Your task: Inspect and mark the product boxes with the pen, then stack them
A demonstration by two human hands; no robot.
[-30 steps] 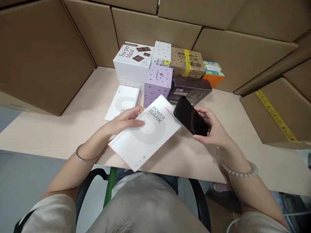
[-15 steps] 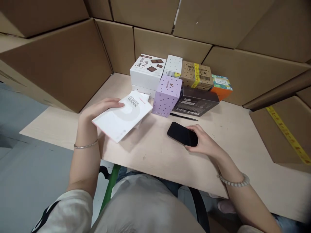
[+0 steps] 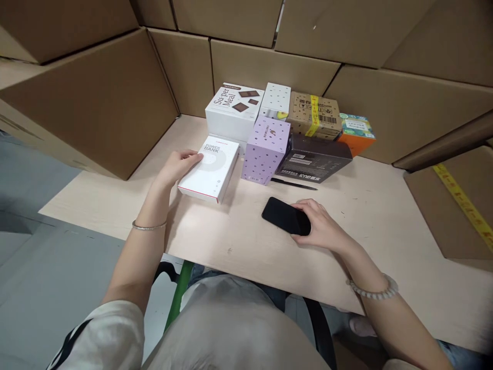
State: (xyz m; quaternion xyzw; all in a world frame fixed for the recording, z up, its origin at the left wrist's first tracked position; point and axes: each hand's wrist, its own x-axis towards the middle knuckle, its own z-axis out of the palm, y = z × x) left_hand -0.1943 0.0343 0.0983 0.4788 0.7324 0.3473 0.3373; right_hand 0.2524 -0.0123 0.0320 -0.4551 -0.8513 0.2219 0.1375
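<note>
A flat white box (image 3: 210,167) printed "POWER BANK" lies at the left of the table, a red line along its front edge. My left hand (image 3: 181,165) grips its left side, thumb on the top face and the other fingers partly hidden. Near the table's middle, my right hand (image 3: 319,224) closes around the right end of a black smartphone (image 3: 284,215), its dark screen facing up. Just beyond the phone lies a black pen (image 3: 295,184).
Behind stand a purple box (image 3: 265,149), a dark box (image 3: 316,159), a white "Su-per Meal" box (image 3: 231,115), a dotted white box (image 3: 276,98), a taped brown box (image 3: 325,115) and an orange box (image 3: 356,141). Large cartons (image 3: 277,67) wall the back and sides.
The white top held tilted in my left hand has come down level, and the power bank box now looks whole. My right hand stays on the smartphone.
</note>
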